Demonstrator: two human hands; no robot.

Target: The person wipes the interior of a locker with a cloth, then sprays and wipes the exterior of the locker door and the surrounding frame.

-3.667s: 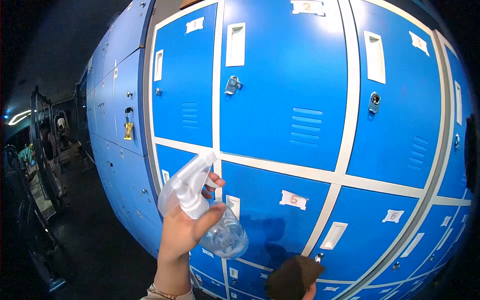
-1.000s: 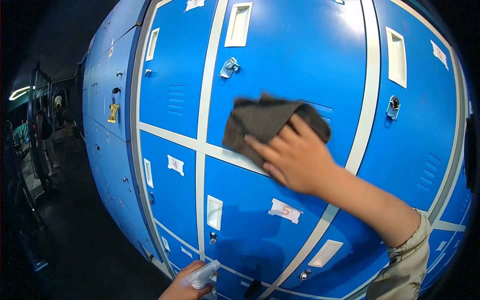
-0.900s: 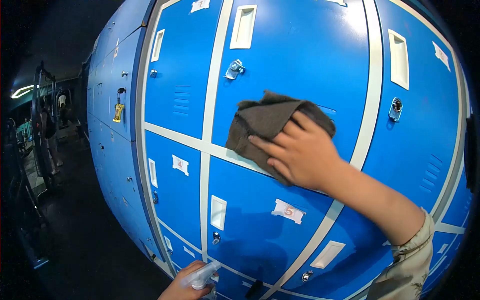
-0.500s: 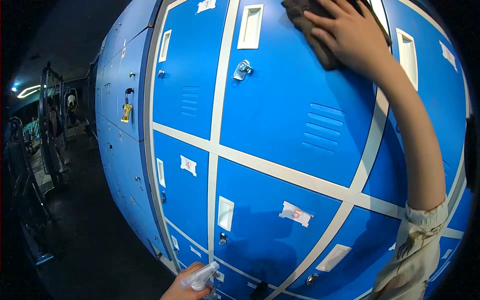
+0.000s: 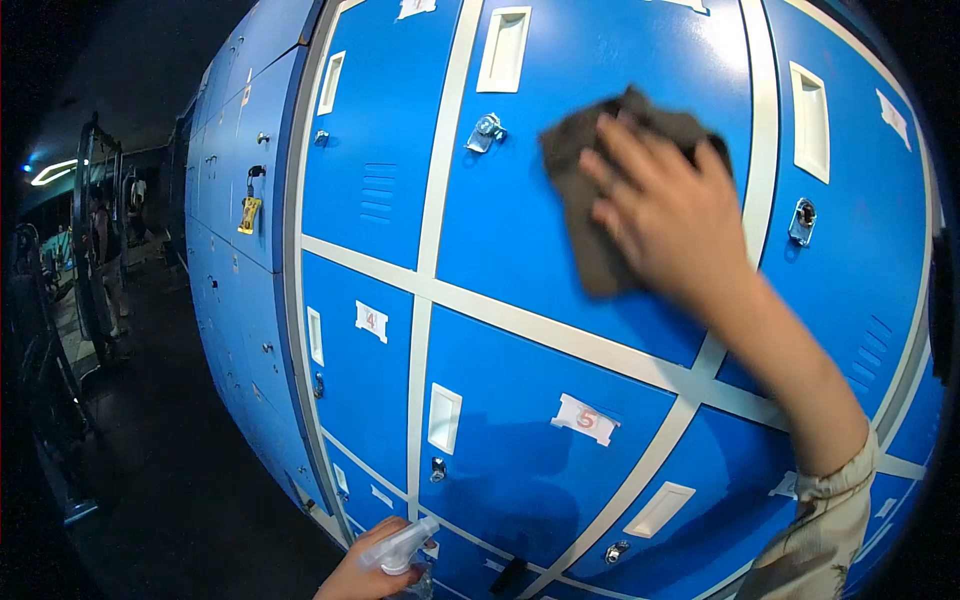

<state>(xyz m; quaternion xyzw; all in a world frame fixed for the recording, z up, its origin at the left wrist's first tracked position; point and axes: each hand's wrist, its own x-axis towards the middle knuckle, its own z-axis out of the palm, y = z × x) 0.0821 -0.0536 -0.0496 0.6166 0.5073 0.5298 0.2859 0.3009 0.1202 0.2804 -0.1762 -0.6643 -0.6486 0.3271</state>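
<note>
My right hand (image 5: 672, 215) presses a dark brown cloth (image 5: 592, 225) against the upper blue locker door (image 5: 520, 240), its fingers spread over the fabric and holding it there. The cloth hangs a little below the fingers and covers the area where the vent slots are. Low in the view, my left hand (image 5: 362, 572) is closed round a spray bottle (image 5: 402, 546) with a clear trigger head. Most of the bottle's body lies below the frame edge.
More blue lockers with white frames surround this door, including one labelled 5 (image 5: 586, 420). A metal latch (image 5: 486, 133) juts out beside the handle recess. A yellow tag (image 5: 249, 215) hangs on the lighter lockers at left. Gym equipment (image 5: 90, 240) and a person stand farther back.
My right hand has slid the cloth down and slightly left from the top of the door to its lower middle. My left hand keeps the spray bottle at nearly the same spot.
</note>
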